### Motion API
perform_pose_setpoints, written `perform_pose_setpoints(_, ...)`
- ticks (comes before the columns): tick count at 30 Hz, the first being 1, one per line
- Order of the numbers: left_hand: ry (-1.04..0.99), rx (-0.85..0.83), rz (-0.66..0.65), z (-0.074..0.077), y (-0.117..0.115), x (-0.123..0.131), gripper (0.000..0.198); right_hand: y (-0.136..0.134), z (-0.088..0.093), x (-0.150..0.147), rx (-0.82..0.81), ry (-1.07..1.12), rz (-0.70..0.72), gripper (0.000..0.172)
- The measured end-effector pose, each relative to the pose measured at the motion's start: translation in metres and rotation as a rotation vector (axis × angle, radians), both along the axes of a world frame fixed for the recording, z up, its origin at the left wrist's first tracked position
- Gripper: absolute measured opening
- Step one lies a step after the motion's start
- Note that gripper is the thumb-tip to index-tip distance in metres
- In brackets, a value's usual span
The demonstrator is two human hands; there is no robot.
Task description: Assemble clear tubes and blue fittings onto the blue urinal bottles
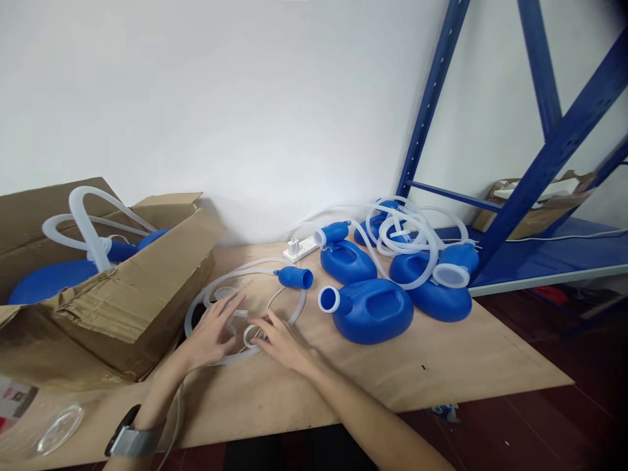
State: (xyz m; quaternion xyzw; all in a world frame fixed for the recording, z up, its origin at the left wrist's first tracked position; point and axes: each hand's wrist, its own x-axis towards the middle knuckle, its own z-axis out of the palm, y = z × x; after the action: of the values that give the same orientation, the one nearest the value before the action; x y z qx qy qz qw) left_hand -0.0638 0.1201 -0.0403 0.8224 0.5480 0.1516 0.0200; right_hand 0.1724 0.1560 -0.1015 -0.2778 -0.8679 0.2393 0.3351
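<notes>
My left hand (213, 332) rests low over the table with its fingers stretched out and apart, beside a translucent hose (196, 304) and small clear plastic parts (228, 292). Close by, my right hand (283, 341) has thumb and forefinger at a white ring (246, 337), gripping its right side. Just beyond the hands lies a blue funnel-shaped head (294, 277) joined to the hose. To the right, a blue plastic urinal bottle (375, 313) lies on its side, its white-rimmed mouth facing left.
An open cardboard box (147, 294) at left holds more blue bottles and hoses. Several blue bottles with coiled hoses (417, 239) lie at the back right. A white power strip (301, 248) sits by the wall. A blue metal rack (436, 85) stands right of the table (471, 363).
</notes>
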Motion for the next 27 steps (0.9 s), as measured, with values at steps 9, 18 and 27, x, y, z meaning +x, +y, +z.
perform_pose_setpoints(9, -0.124, -0.043, -0.135, 0.051, 0.111, 0.108, 0.100, 0.019, 0.008, 0.010, -0.135, 0.483, -0.276, 0.024)
perform_pose_setpoints(18, -0.045, 0.054, -0.172, 0.010, 0.126, 0.114, 0.068, 0.032, 0.006, 0.026, -0.194, 0.773, -0.530, 0.024)
perform_pose_setpoints(27, -0.181, 0.213, -0.151, -0.028, 0.098, 0.105, 0.059, 0.042, 0.007, 0.022, -0.226, 0.828, -0.539, 0.030)
